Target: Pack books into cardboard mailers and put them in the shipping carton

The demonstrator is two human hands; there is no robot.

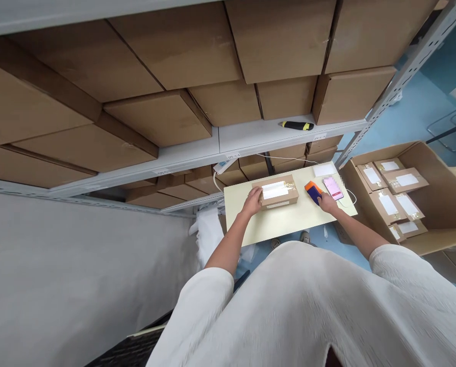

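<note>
A small brown cardboard box (293, 193) lies on the cream tabletop (258, 227), with a white label and clear tape across its top. My left hand (253, 201) grips the box at its left end, fingers closed over the edge. In my right hand (328, 203) is an orange and dark blue barcode scanner (312, 190), held just right of the box, its orange end towards the back of the table. Close beyond that hand lies a phone (332, 187) with a pink lit screen. A white slip (324, 169) rests behind the phone.
A large open carton (442, 204) at the right holds several labelled small boxes (406, 179). Behind the table stands a metal shelf (251, 136) stacked with brown cartons (281, 41). A black and yellow utility knife (297, 125) lies on it. White cables and a power strip (225, 165) hang nearby.
</note>
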